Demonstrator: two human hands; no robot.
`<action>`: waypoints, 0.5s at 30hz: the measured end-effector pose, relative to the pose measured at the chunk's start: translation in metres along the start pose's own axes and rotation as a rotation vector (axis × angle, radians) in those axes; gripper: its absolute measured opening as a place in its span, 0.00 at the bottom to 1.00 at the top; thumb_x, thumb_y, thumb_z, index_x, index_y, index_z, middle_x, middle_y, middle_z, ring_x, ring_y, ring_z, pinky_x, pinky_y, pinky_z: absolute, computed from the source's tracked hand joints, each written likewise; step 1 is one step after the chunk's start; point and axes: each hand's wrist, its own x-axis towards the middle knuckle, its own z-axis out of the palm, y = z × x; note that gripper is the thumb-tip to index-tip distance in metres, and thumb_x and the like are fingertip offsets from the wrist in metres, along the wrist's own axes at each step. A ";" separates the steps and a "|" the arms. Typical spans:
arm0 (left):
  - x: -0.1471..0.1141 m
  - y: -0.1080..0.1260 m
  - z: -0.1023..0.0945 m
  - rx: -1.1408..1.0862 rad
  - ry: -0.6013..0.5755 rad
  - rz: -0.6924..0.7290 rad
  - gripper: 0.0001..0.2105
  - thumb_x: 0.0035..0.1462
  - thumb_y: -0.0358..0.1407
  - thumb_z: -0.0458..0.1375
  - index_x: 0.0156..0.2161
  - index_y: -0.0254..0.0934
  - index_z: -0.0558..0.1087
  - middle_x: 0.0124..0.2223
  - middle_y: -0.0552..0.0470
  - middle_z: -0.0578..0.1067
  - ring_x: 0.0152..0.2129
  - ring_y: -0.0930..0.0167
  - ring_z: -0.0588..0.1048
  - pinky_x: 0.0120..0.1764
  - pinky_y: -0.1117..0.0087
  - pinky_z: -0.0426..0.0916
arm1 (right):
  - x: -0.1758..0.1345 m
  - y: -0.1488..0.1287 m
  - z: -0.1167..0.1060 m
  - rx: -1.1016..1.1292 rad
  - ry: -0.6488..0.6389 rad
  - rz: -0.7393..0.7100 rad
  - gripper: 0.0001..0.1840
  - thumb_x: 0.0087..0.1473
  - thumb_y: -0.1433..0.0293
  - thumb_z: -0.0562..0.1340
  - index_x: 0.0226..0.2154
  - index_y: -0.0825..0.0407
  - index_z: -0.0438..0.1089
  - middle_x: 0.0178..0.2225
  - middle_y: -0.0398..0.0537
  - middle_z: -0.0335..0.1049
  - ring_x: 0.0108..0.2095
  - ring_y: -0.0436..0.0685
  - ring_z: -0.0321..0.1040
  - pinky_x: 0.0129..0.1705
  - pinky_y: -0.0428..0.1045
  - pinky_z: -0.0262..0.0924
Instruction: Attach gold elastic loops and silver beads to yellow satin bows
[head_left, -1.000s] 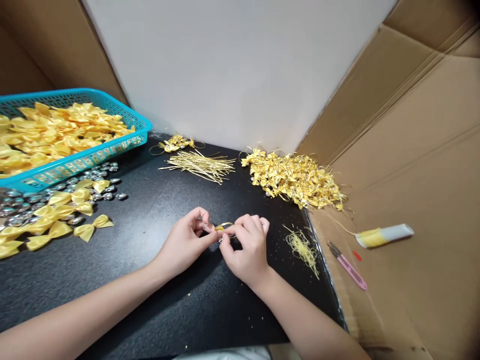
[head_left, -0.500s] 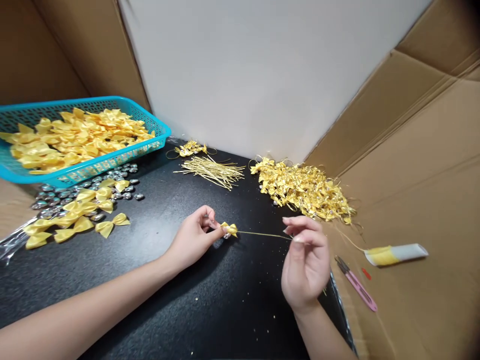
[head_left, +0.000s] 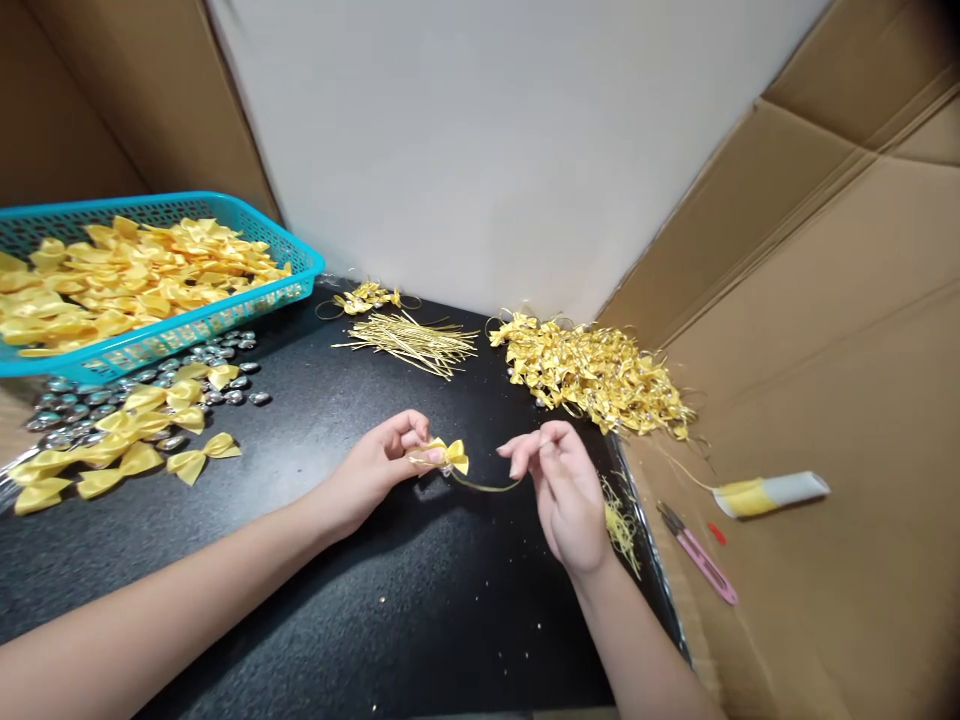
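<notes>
My left hand (head_left: 379, 470) pinches a small yellow ribbon bow (head_left: 455, 456) between thumb and fingers, above the black table. A clear or silvery bead sits at the bow's knot, partly hidden. From the bow a thin gold cord (head_left: 487, 488) sags in a curve to my right hand (head_left: 566, 495). The thumb and index finger of that hand are pressed together, its other fingers reaching toward the bow. The cord's far end is hidden behind these fingers. To the left lie loose yellow bows (head_left: 139, 458) and silvery beads (head_left: 214, 355).
A blue basket (head_left: 311, 262) of yellow bows stands back left. Cut gold cords (head_left: 412, 343) lie mid-back, with a few finished bows (head_left: 367, 297) behind. A pile of corded bows (head_left: 592, 370) is back right. Pink thread snips (head_left: 701, 560) and a thread roll (head_left: 772, 495) lie right, near yellow thread scraps (head_left: 621, 525).
My right hand has moved left toward the bow and turned. The cord, straight and taut before, now hangs slack in a curve. My left hand stays on the bow, which has tilted. The view shifted slightly.
</notes>
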 end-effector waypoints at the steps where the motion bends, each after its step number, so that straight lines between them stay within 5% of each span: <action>1: 0.000 0.000 -0.001 -0.035 -0.029 -0.010 0.18 0.43 0.36 0.70 0.32 0.38 0.64 0.26 0.60 0.72 0.23 0.77 0.71 0.28 0.77 0.61 | 0.000 -0.001 0.000 0.029 -0.034 0.034 0.07 0.64 0.63 0.55 0.36 0.48 0.59 0.25 0.39 0.70 0.39 0.56 0.72 0.50 0.57 0.61; 15: -0.009 -0.004 0.001 -0.463 -0.247 -0.313 0.24 0.32 0.36 0.76 0.32 0.40 0.68 0.22 0.61 0.66 0.22 0.75 0.66 0.31 0.72 0.61 | -0.009 -0.005 0.016 0.327 -0.255 0.212 0.09 0.63 0.62 0.56 0.34 0.48 0.58 0.23 0.39 0.68 0.39 0.57 0.74 0.49 0.57 0.62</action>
